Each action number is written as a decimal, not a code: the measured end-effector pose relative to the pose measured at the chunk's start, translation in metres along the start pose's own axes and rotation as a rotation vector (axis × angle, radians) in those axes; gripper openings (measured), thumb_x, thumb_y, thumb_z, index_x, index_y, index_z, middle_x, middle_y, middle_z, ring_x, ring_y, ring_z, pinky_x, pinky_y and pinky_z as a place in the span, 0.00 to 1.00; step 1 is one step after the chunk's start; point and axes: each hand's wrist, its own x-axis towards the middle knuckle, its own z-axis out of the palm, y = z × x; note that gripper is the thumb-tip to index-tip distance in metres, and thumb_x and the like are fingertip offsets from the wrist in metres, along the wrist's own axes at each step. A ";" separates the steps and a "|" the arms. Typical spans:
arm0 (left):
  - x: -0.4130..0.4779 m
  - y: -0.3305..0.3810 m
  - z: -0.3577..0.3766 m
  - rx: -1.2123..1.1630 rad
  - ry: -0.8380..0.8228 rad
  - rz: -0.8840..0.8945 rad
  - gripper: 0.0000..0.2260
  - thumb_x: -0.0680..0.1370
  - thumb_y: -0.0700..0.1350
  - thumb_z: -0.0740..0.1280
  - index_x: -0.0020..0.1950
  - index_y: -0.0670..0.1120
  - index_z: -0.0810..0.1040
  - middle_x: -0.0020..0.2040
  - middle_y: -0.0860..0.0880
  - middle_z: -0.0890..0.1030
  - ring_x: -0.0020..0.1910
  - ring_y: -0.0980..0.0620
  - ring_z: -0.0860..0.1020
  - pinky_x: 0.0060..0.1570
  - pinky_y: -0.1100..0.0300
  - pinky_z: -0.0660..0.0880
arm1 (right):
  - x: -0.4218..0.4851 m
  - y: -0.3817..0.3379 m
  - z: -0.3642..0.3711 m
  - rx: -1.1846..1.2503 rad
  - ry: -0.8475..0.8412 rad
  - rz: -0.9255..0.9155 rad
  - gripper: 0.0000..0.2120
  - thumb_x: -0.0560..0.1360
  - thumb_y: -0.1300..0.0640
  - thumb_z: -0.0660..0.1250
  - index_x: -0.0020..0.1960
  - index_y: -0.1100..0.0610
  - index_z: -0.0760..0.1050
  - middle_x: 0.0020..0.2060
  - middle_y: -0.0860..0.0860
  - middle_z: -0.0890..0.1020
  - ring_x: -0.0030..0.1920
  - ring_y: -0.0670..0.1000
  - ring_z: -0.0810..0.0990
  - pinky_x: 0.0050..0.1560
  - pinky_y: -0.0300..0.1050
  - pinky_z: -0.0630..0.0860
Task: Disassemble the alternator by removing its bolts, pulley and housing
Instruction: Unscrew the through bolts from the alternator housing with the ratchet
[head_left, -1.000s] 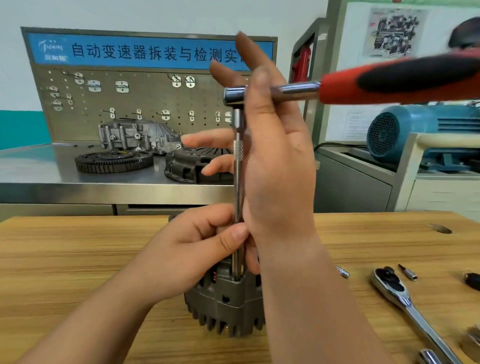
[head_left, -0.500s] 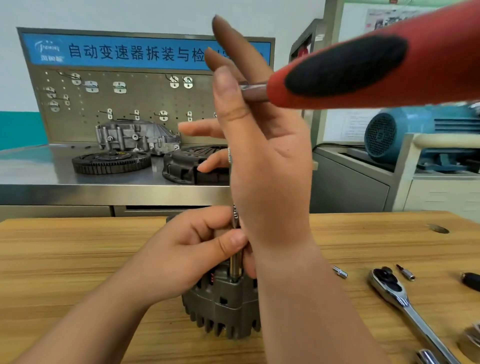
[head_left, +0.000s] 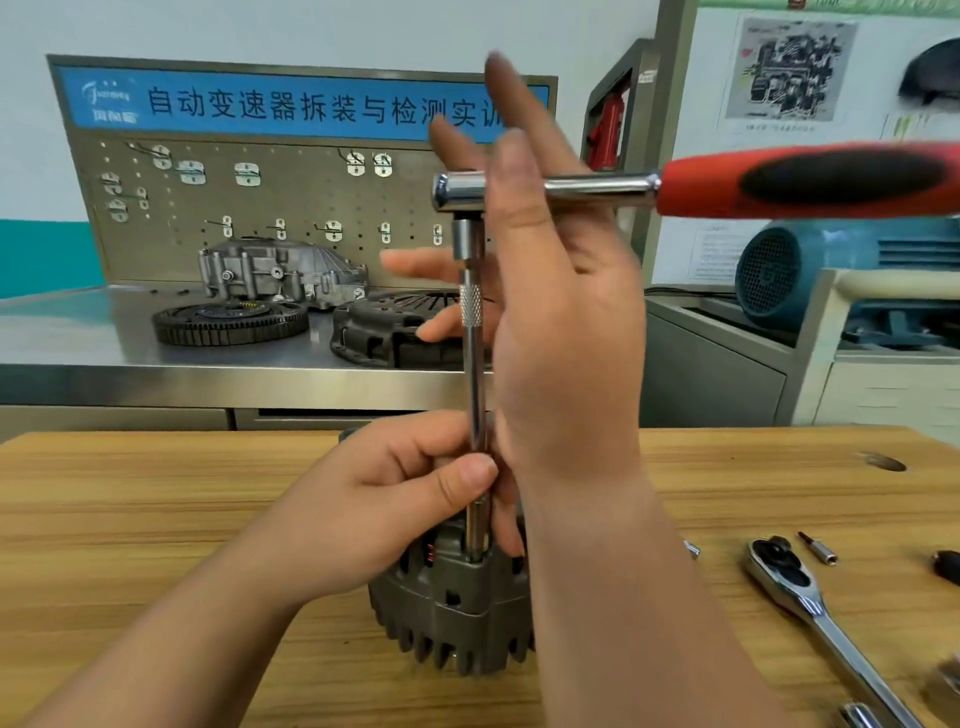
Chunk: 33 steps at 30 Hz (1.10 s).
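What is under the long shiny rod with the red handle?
The grey finned metal alternator, standing on the wooden table. The rod's tip goes into its top, so any bolt there is hidden. The left hand pinches the rod above.

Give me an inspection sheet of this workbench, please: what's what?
Surface: wooden table, knot hole at right.
Job's things: alternator standing on the table; extension bar upright into it, red-handled ratchet on top.
Clutter: chrome ratchet, screwdriver bit, small socket.
Hands: left hand pinches the bar low; right hand, fingers straight, across the ratchet shaft.
Cables: one dark lead behind, probably.
Surroundings: steel bench with flywheel, clutch cover; pegboard; blue motor.
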 end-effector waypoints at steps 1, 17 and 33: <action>0.000 0.000 0.000 0.005 -0.001 -0.001 0.19 0.76 0.55 0.66 0.54 0.39 0.76 0.46 0.37 0.82 0.44 0.52 0.82 0.46 0.64 0.78 | 0.001 -0.001 0.001 -0.023 -0.009 -0.070 0.18 0.80 0.60 0.60 0.69 0.62 0.71 0.58 0.56 0.81 0.39 0.62 0.83 0.27 0.36 0.75; 0.000 -0.001 -0.001 -0.027 0.020 -0.018 0.25 0.75 0.58 0.67 0.55 0.36 0.75 0.45 0.36 0.82 0.44 0.49 0.83 0.46 0.61 0.79 | 0.001 0.002 -0.003 0.090 -0.007 0.226 0.17 0.83 0.47 0.51 0.65 0.53 0.71 0.56 0.56 0.83 0.33 0.52 0.83 0.24 0.37 0.74; -0.001 -0.001 0.000 -0.006 0.051 -0.039 0.21 0.76 0.56 0.67 0.53 0.38 0.77 0.44 0.42 0.84 0.43 0.48 0.83 0.45 0.60 0.79 | 0.001 0.002 -0.004 0.186 -0.012 0.258 0.20 0.83 0.45 0.48 0.66 0.54 0.69 0.54 0.54 0.84 0.31 0.53 0.83 0.23 0.36 0.73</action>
